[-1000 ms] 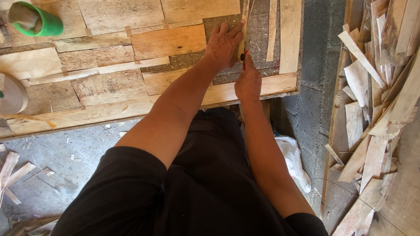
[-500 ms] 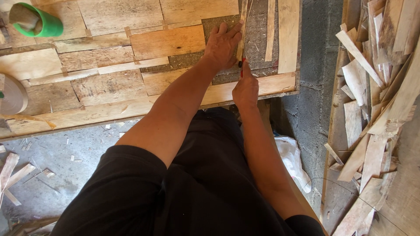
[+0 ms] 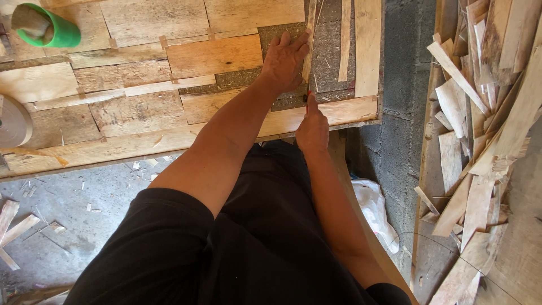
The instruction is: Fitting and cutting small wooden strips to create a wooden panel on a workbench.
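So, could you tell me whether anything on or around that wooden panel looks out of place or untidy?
Yes. Offcut strips lie jumbled at crossing angles in a heap on the right, and small scraps litter the floor at lower left. On the panel, the left hand presses a thin strip lying slightly askew.

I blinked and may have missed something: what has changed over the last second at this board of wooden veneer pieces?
Very little. The right hand, gripping a small red-tipped tool, has slid slightly toward the person along the thin pale wooden strip. The left hand stays pressed flat beside that strip. The green roll of tape and the patchwork of veneer pieces have not moved.
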